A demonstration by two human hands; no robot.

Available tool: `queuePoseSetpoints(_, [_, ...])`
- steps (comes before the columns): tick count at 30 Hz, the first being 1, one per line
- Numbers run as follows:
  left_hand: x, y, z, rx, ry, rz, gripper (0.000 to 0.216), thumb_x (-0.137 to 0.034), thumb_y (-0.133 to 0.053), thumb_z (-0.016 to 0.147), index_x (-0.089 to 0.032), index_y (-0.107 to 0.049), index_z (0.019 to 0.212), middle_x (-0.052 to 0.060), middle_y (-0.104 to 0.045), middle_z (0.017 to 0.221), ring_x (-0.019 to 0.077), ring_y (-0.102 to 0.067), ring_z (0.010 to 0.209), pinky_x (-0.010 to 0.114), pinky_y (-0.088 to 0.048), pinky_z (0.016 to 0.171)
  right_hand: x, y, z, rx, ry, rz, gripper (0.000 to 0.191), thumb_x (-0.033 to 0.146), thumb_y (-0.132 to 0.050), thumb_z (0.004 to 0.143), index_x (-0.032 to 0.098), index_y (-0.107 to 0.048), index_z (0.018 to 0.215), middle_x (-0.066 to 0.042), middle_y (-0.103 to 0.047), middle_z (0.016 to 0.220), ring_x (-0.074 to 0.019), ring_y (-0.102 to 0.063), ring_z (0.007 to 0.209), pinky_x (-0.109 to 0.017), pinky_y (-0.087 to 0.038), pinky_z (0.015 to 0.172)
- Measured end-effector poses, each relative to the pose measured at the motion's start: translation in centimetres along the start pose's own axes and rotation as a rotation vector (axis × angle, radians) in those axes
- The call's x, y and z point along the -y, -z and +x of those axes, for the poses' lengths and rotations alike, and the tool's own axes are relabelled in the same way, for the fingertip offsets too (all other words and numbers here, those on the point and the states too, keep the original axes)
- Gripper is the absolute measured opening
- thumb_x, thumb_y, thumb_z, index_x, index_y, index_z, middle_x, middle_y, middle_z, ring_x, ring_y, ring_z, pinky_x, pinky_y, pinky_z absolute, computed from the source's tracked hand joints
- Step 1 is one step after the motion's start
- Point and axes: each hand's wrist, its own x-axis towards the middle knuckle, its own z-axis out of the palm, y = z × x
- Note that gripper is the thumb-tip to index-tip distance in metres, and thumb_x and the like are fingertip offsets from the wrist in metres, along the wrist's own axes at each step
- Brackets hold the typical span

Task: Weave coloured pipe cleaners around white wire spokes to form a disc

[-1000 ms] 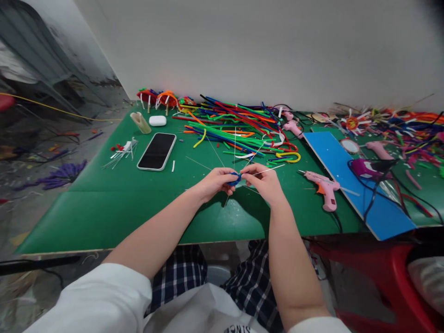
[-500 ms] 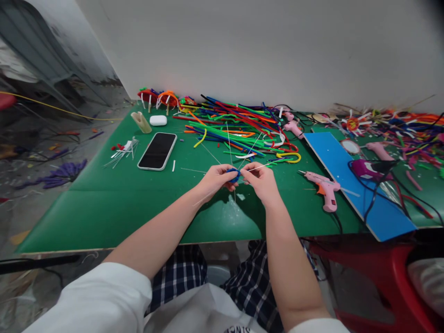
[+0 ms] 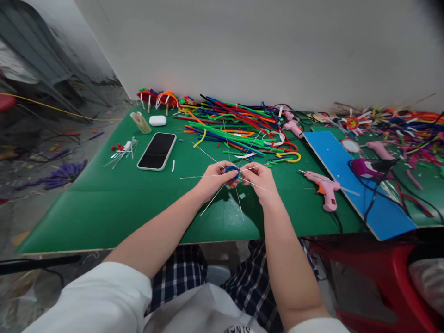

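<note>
Near the table's front middle, my left hand pinches a small ring of blue pipe cleaner between thumb and fingers. Several thin pale wires fan outward from this ring in all directions. At its right side my right hand is closed, thumb against fingers, at one of those wires close to the ring. The fingertips partly cover the blue part. Behind the hands lies a loose heap of coloured pipe cleaners.
A phone, a white earphone case and a bundle of wires lie to the left. To the right are a pink glue gun, a blue board and a purple-and-black tool with cables. A red chair stands below.
The blue ring has tilted so its round opening shows more, and its wires now spread more plainly, with some pointing towards me. Both hands have stayed nearly in place.
</note>
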Motion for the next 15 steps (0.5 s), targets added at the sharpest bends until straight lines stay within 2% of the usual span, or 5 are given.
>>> queuePoseSetpoints(8, [-0.1, 0.14, 0.22, -0.075, -0.031, -0.049, 0.029, -0.03, -0.065, 0.063, -0.012, -0.053, 0.083, 0.0, -0.059, 0.059, 0.0098, -0.057, 0.052, 0.021, -0.046, 0.049, -0.24, -0.39, 0.05, 0.05, 0.095, -0.035, 0.022, 0.037, -0.058, 0.066, 0.016, -0.055, 0.07, 0.002, -0.051, 0.058, -0.0079, -0.047, 0.049, -0.022, -0.04, 0.047])
queuePoseSetpoints(15, [-0.1, 0.21, 0.31, -0.129, -0.076, -0.068, 0.027, -0.03, -0.064, 0.063, -0.013, -0.052, 0.081, -0.001, -0.059, 0.057, 0.0077, -0.054, 0.048, 0.02, -0.045, 0.049, -0.13, -0.98, -0.15, 0.038, 0.159, -0.087, 0.02, 0.037, -0.056, 0.068, 0.017, -0.055, 0.07, 0.002, -0.052, 0.06, -0.008, -0.046, 0.05, -0.022, -0.039, 0.048])
